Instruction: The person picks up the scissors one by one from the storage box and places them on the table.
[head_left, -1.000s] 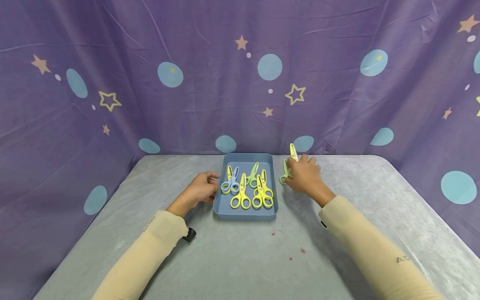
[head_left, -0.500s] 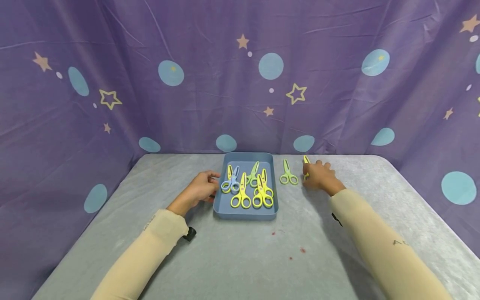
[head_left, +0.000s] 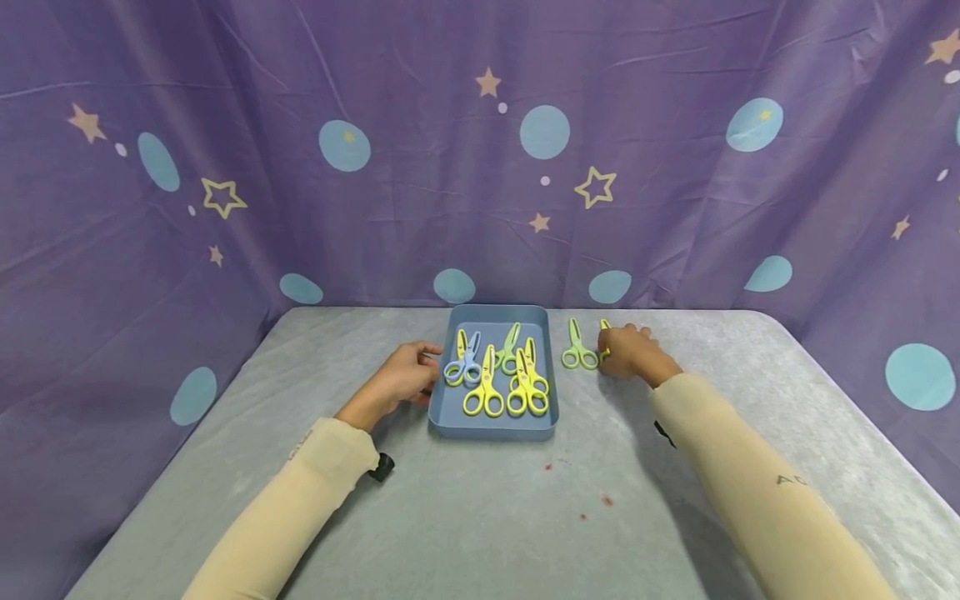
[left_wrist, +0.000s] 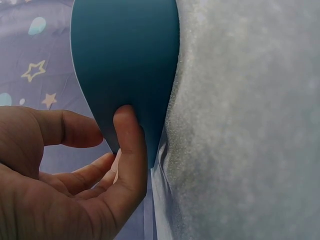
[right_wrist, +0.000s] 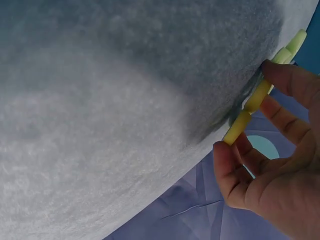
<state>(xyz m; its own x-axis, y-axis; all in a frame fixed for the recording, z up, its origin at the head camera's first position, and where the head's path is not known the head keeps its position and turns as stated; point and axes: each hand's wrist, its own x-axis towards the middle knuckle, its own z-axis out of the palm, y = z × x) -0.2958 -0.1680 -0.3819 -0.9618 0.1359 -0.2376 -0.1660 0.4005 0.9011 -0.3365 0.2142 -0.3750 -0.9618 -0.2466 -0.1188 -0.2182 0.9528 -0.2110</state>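
On the grey table a shallow blue-grey tray [head_left: 493,432] holds several yellow scissors [head_left: 488,367], a blue pair [head_left: 473,346] and a green pair [head_left: 512,337]. At the tray's left side is my left hand [head_left: 405,372], its relaxed fingers touching the outer wall [left_wrist: 127,55] in the left wrist view. My right hand [head_left: 633,350] pinches yellow scissors [right_wrist: 258,96] at the handles, low over the table. Only their tip [head_left: 605,325] shows past the fingers in the head view. Just left of them lie green scissors [head_left: 575,336], blades pointing away.
A purple curtain [head_left: 420,225] with stars and blue ovals hangs behind and beside the table [head_left: 480,517]. Small red marks [head_left: 607,500] dot the cloth in front of the tray. A black wrist device [head_left: 382,467] sits below the left sleeve.
My right hand has carried the yellow scissors from above the green pair out to the right and down, then slightly back left. The green pair is uncovered. My left hand has stayed put.
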